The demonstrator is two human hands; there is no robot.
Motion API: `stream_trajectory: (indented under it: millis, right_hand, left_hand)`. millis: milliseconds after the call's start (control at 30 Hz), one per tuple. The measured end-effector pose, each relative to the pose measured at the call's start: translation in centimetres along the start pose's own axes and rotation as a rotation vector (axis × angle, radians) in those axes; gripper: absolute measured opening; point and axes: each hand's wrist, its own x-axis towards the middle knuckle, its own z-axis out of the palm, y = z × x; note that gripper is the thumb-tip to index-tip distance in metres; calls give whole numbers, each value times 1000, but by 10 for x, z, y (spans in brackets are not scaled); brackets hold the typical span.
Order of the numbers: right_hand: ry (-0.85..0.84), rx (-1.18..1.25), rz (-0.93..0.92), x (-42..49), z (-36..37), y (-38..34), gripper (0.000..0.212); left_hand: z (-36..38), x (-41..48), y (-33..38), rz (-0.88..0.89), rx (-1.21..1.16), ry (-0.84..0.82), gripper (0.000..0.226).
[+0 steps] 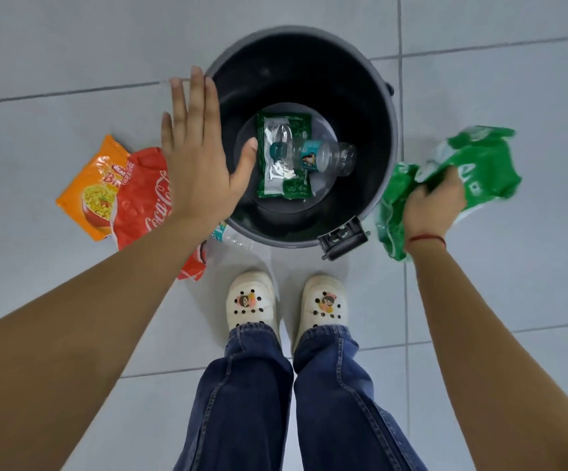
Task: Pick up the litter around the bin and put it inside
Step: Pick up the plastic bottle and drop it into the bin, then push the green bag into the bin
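Observation:
A round dark grey bin (383, 107) stands on the tiled floor. Inside lie a green and silver wrapper (281, 183) and a clear plastic bottle (323, 157). My left hand (198, 154) hovers flat and empty over the bin's left rim, fingers apart. My right hand (434, 202) grips a crumpled green plastic wrapper (476, 164) just right of the bin, outside the rim. On the floor to the left lie an orange noodle packet (90, 190) and a red Coca-Cola wrapper (143, 202). A clear plastic bottle (231, 237) lies partly hidden by my left forearm.
My two feet in white clogs (250, 300) stand just in front of the bin. A black clasp (342, 237) juts from the bin's near rim. Pale grey floor tiles (72, 45) surround everything.

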Motion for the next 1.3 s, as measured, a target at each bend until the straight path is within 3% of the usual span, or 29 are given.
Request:
stream_trajectory:
  millis: [67, 167, 300, 433, 567, 667, 733, 833, 900, 1000, 1133, 1233, 1300]
  right_hand:
    - [84, 42, -78, 0, -36, -20, 25]
    - [140, 105, -340, -18, -81, -61, 16]
    - [-3, 161, -607, -64, -79, -114, 18]
    - [-354, -135, -547, -85, -22, -133, 32]
    - [-481, -324, -562, -78, 45, -133, 37]
    - [-673, -375, -569, -82, 83, -129, 38]
    - [-810, -519, -585, -84, 100, -121, 55]
    - [-880, -668, -612, -76, 108, -118, 69]
    - [-911, -629, -605, -72, 98, -122, 68]
    - [-801, -459, -717, -69, 65, -125, 61]
    - [-378, -241, -827, -44, 10, -118, 50]
    - [-248, -256, -845, -23, -10, -109, 51]
    - [-200, -303, -883, -14, -10, -107, 53]
  left_hand:
    - [0, 0, 0, -6, 12, -27, 74]
    - [1, -1, -1, 0, 8, -34, 71]
    - [4, -3, -3, 2, -38, -17, 67]
    - [4, -2, -2, -9, -80, 1, 61]
    - [7, -3, -3, -17, -87, 33, 57]
    - [7, -1, -3, -17, -73, 24, 59]
    - [8, -2, -4, -13, -58, 18, 61]
    - [8, -2, -4, -5, -30, 11, 64]
    - [8, -2, -3, -7, -18, 5, 64]
    - [7, -3, -3, -15, -4, -13, 64]
    - [1, -2, 0, -14, -27, -46, 64]
    - [-2, -7, -9, -27, -167, -5, 61]
    - [2, -19, -27, -167, -249, 122, 57]
